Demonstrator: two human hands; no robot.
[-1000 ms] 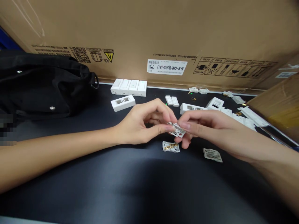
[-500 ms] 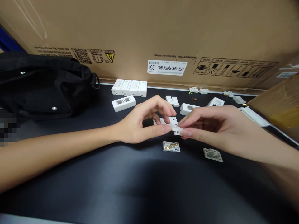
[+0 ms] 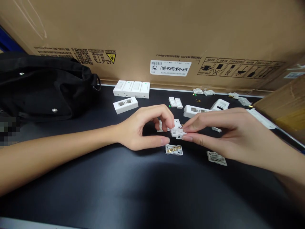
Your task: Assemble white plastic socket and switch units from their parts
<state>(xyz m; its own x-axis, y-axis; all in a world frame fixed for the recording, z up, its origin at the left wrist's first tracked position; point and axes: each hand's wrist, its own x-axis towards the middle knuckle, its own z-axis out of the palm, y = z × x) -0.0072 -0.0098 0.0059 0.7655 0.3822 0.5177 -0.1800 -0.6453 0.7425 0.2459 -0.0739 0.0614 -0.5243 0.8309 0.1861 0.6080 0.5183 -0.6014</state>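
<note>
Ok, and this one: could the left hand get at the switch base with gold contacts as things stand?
Probably yes. The left hand sits just beside the switch base with gold contacts, with only bare black bench top between them. Its fingers are at the white switch part, though, so it may need to let go first.

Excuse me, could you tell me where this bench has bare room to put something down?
Bare bench lies in front of the two switch bases; it is crowded at the back right, around the white switch covers.
</note>
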